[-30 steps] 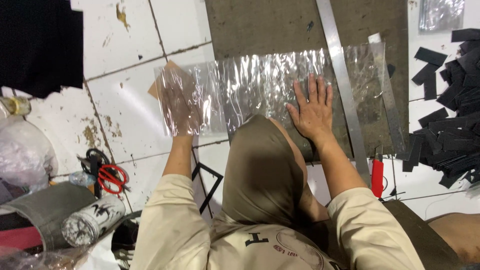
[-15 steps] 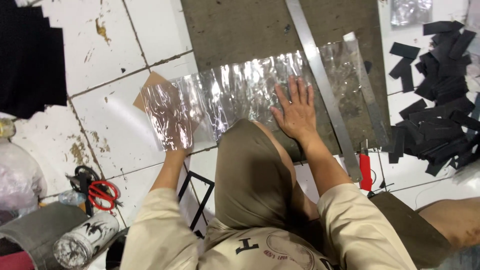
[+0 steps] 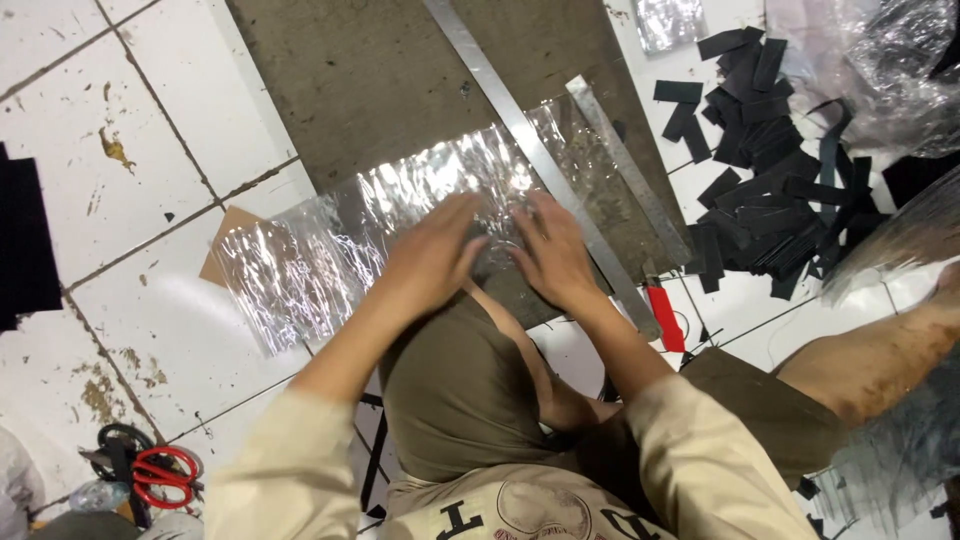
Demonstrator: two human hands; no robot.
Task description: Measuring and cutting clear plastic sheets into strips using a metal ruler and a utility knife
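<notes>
Down on the stained white tile floor (image 3: 150,130), both hands are pressing flat, fingers spread, left hand (image 3: 432,262) beside right hand (image 3: 552,252), on the crinkled clear plastic sheet (image 3: 300,265) lying mid-frame across a brown board (image 3: 380,90).

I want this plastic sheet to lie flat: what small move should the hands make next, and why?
Probably slide the left hand outward toward the sheet's left end. Both it and the right hand press near the middle of the clear plastic sheet, whose left part looks crinkled, overhanging the brown board onto the tiles.
</notes>
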